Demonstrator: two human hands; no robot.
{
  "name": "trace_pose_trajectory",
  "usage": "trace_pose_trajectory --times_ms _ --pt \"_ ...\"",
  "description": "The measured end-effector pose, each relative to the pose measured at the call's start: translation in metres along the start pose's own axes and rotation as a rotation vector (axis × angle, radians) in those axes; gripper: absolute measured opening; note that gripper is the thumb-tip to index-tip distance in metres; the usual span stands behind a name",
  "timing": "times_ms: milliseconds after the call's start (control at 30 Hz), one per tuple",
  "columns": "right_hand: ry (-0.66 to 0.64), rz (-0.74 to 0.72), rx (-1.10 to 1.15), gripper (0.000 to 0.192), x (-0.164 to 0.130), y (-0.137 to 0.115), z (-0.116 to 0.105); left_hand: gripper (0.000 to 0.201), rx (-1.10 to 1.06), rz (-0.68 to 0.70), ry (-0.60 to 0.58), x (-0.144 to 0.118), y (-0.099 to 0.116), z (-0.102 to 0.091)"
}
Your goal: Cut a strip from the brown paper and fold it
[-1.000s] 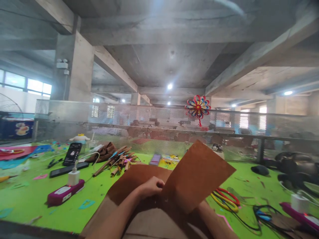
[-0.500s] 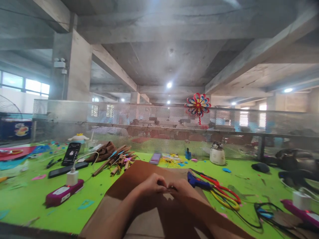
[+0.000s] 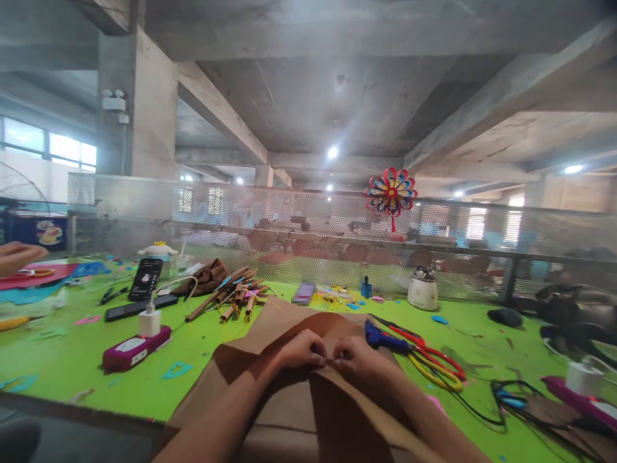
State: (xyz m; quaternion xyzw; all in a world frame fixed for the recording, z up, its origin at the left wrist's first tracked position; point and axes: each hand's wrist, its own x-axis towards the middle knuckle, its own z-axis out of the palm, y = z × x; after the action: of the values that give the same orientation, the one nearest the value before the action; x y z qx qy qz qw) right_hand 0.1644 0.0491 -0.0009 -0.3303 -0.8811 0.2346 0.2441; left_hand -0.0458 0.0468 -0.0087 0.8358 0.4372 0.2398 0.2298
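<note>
A large sheet of brown kraft paper [image 3: 284, 421] lies on the green table in front of me, its far part bent up and over. My left hand [image 3: 304, 349] pinches the paper's raised edge near the middle. Close beside it on the right, my right hand [image 3: 351, 355] has its fingers closed on the same edge. Both sets of fingertips nearly meet, and the paper between them is small and partly hidden. Just right of my right hand, blue-handled scissors [image 3: 385, 337] and scissors with red and yellow handles [image 3: 438, 366] rest at the paper's border.
Left are a purple power strip [image 3: 137, 349], phones [image 3: 146, 280] and a bundle of brown paper rolls [image 3: 236, 296]. A white jar [image 3: 423, 289] stands at the back right; black cable [image 3: 499, 405] lies nearer. At the far left edge another person's hand [image 3: 19, 257] shows.
The far part of the paper, flatter before, now bulges and folds around my hands. My hands stay together on the edge. Another person's hand has come in at the far left.
</note>
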Motion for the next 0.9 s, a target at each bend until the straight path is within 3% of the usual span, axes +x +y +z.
trace_pose_trajectory --times_ms 100,333,533,700,900 --pt "-0.025 -0.041 -0.127 0.019 0.008 0.008 0.004 0.019 0.055 -0.008 -0.035 0.000 0.001 -0.002" --pt "-0.080 -0.037 -0.039 0.023 0.005 0.017 0.006 0.015 0.146 -0.045 -0.073 -0.003 0.015 -0.007" --pt "-0.107 0.022 -0.011 0.021 0.006 0.020 0.007 0.013 0.124 -0.040 -0.073 0.001 0.007 -0.002" --pt "-0.104 0.017 -0.017 0.015 0.005 0.019 0.006 0.013 0.145 0.007 -0.062 0.000 0.006 -0.002" --pt "-0.129 -0.023 0.022 0.016 0.001 0.009 0.004 0.023 0.071 0.086 -0.146 -0.001 0.007 -0.007"
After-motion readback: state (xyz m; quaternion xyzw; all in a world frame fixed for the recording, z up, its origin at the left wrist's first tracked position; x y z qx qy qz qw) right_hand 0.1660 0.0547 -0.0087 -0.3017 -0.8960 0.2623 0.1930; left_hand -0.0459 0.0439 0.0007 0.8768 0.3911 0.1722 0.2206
